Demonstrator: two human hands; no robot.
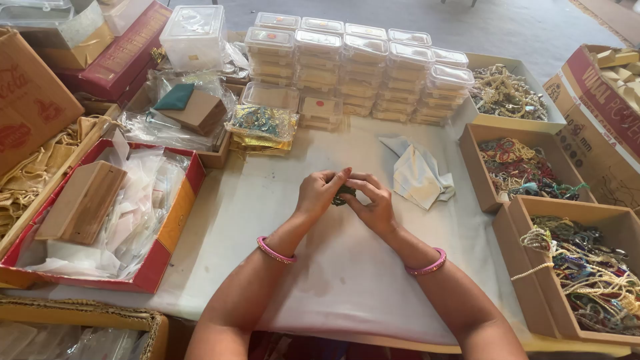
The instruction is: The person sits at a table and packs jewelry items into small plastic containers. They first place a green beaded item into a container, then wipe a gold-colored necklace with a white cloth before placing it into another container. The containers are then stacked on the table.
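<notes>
My left hand (320, 192) and my right hand (371, 200) meet over the middle of a white cloth-covered table (347, 280). Together their fingertips pinch a small dark green piece of jewellery (343, 195), mostly hidden between the fingers. Each wrist wears a pink bangle (275, 251). A folded pale cloth (419, 175) lies just right of my hands.
Stacks of clear plastic boxes (360, 70) stand at the back. Brown cardboard trays of beaded jewellery (587, 267) line the right side. A red box with plastic bags and wooden blocks (100, 213) sits at the left. A gold-foil packet (263, 127) lies behind my hands.
</notes>
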